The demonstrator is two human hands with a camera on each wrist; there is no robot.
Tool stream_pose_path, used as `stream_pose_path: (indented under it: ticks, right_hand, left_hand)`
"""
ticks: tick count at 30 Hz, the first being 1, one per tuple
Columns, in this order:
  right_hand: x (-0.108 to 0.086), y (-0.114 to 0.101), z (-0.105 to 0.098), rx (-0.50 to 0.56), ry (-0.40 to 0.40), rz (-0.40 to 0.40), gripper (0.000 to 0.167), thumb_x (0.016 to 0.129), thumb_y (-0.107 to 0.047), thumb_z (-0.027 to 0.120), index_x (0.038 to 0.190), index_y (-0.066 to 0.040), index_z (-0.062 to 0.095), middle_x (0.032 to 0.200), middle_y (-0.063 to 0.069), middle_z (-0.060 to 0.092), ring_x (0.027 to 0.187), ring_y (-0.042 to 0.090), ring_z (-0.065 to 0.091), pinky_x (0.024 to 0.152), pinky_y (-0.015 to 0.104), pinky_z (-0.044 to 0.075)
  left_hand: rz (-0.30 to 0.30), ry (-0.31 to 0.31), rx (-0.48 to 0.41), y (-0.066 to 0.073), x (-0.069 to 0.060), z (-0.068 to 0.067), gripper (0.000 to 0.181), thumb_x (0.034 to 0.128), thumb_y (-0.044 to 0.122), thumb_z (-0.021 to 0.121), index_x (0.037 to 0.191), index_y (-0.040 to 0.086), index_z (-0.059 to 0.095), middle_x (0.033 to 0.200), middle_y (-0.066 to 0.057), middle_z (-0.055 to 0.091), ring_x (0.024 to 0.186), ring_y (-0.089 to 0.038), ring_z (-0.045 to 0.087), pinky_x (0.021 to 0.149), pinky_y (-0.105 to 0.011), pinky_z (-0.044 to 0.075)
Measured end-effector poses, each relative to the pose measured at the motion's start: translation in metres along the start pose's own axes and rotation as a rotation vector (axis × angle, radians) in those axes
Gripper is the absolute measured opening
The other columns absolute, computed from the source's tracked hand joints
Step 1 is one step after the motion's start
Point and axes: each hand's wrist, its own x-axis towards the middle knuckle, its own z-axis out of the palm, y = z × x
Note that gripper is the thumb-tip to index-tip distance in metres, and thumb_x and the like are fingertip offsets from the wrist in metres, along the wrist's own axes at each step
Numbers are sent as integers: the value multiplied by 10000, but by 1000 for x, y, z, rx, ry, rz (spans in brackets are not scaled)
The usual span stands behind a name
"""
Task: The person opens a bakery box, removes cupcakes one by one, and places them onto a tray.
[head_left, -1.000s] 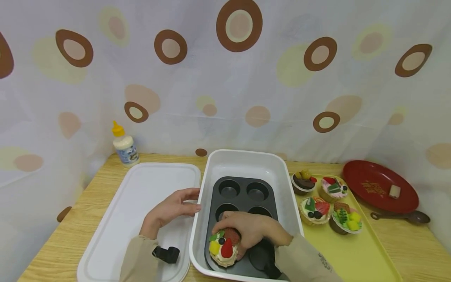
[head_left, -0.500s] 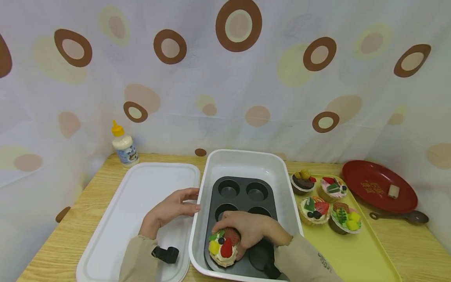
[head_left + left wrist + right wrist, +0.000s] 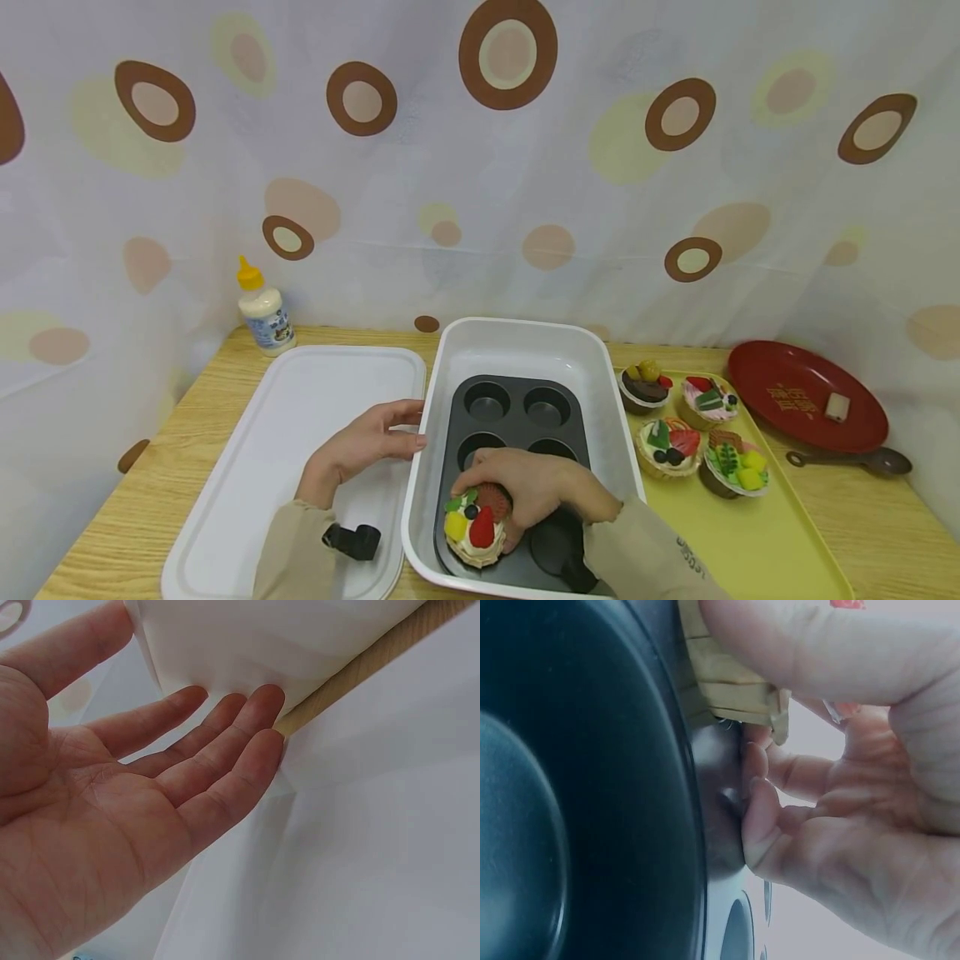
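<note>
My right hand grips a toy fruit tart topped with a strawberry, a biscuit and a yellow piece. The tart sits at the near left cup of a dark muffin tin; its pale ridged base shows under my thumb in the right wrist view. That tin lies inside a deep white basin. Against the basin's left wall, the fingertips of my left hand touch the outside, the fingers fairly straight and spread. How far the tart is down in the cup is hidden by the hand.
A white tray lies left, with a yellow-capped bottle behind it. On the right, a yellow tray holds several toy cupcakes. Beyond it are a red plate with a small pale block and a dark spoon.
</note>
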Motion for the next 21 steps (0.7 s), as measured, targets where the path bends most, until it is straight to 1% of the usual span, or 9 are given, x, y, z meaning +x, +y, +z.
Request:
stream_pose_path:
  ticks: [5, 10, 17, 19, 21]
  right_hand:
    - [0, 0, -1, -7, 2, -16, 742, 545, -62, 930, 1220, -176, 645, 960, -104, 496, 840, 10, 456, 763, 172, 433]
    - [-1, 2, -2, 4, 2, -54, 742, 551, -63, 926, 1229, -147, 635, 986, -100, 512, 855, 8, 467, 793, 174, 436]
    - [-5, 7, -9, 184, 29, -112, 687, 627, -68, 881, 1250, -80, 591, 1086, -63, 553, 982, 38, 490, 915, 236, 427]
    - [-5, 7, -10, 193, 51, -126, 673, 637, -84, 876, 1245, -68, 588, 1089, -56, 557, 992, 47, 492, 916, 244, 432]
    - [-5, 7, -10, 190, 93, -131, 672, 633, -95, 875, 1240, -67, 587, 1095, -52, 565, 994, 54, 501, 920, 249, 435]
  left_hand:
    - [-11, 7, -1, -1, 0, 0, 638, 902, 162, 638, 1421, -83, 359, 1364, -287, 452, 1118, -301, 571, 864, -379, 508]
    - [-22, 13, -4, -2, 1, 0, 629, 901, 159, 635, 1423, -67, 368, 1368, -274, 457, 1123, -302, 571, 872, -385, 506]
    - [-17, 10, 1, -2, 2, 0, 619, 904, 156, 630, 1420, -70, 372, 1366, -274, 458, 1127, -307, 566, 872, -388, 505]
    - [-16, 10, 6, -3, 2, 0, 612, 907, 150, 624, 1419, -72, 372, 1364, -275, 459, 1128, -310, 564, 869, -383, 506]
    - [-14, 9, 10, -2, 2, 0, 605, 909, 144, 619, 1418, -74, 372, 1364, -277, 459, 1126, -311, 564, 867, -380, 506]
